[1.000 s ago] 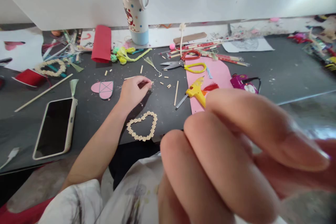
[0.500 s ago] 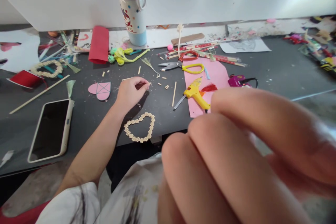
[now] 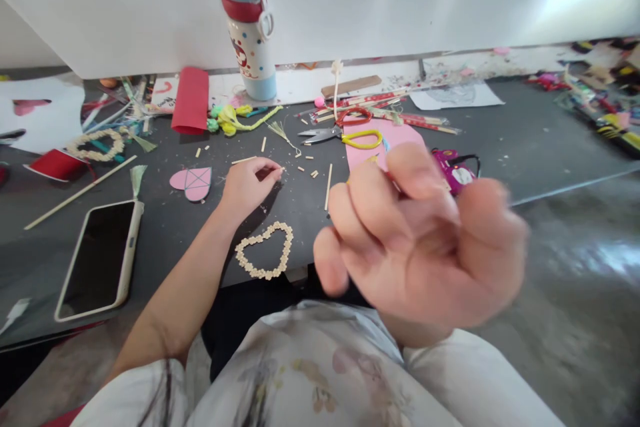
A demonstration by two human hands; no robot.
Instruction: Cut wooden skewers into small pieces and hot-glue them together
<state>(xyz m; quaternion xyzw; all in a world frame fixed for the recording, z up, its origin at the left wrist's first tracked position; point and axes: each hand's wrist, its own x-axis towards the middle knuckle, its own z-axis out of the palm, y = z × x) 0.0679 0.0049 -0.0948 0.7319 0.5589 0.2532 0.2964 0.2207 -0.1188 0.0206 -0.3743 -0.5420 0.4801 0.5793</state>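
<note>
My left hand (image 3: 250,183) is over the table with thumb and index finger pinched on a small cut piece of wooden stick (image 3: 283,169); only its pale tip shows. Below that hand lies a heart-shaped outline (image 3: 289,247) made of small pale pieces. Raised close to the camera, my right hand (image 3: 410,240) has its palm turned up, its fingers loosely curled and apart from the thumb, with nothing in it. It hides most of the yellow glue gun and part of the pink paper (image 3: 357,153). Several short stick pieces (image 3: 314,174) lie right of my left hand.
Scissors (image 3: 360,137), a longer stick (image 3: 329,187) and a pink paper heart (image 3: 193,183) lie on the dark table. A phone (image 3: 100,257) is at the left. A bottle (image 3: 253,47) stands at the back by the white partition. A purple item (image 3: 457,170) sits at the right.
My right hand has moved away from the camera and turned, so its palm now shows over the glue gun. My left hand keeps its pinch in nearly the same place. The view has shifted slightly.
</note>
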